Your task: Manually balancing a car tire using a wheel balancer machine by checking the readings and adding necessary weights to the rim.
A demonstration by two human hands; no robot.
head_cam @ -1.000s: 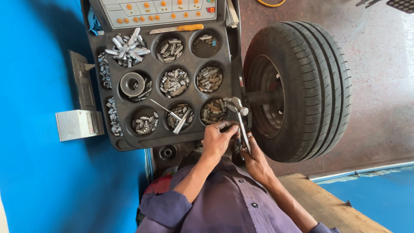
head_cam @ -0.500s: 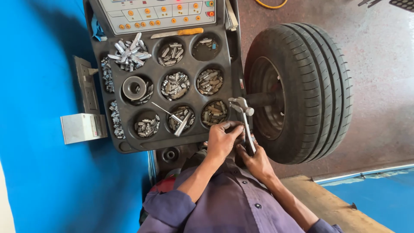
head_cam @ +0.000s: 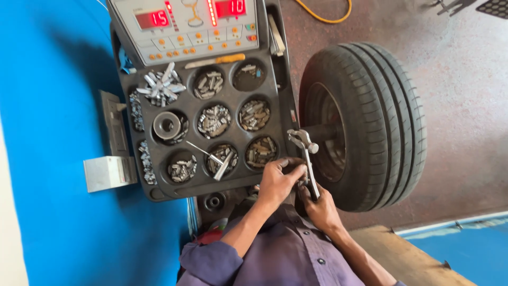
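My right hand grips the lower handle of a metal wheel-weight plier tool, whose head points up beside the tyre. The tyre is mounted on the shaft of a wheel balancing machine. My left hand lies at the near right corner of the black weight tray, fingers curled against the tool's shaft. Whether those fingers hold anything is hidden.
The tray's round pockets hold several piles of metal weights, a metal cone ring and a loose tool. Above it sits a control panel with red displays. A blue wall is left, a yellow hose on the floor.
Both hands and the tool sit slightly lower and further right in view. The view has tilted, so more of the control panel shows. The grip on the tool is unchanged.
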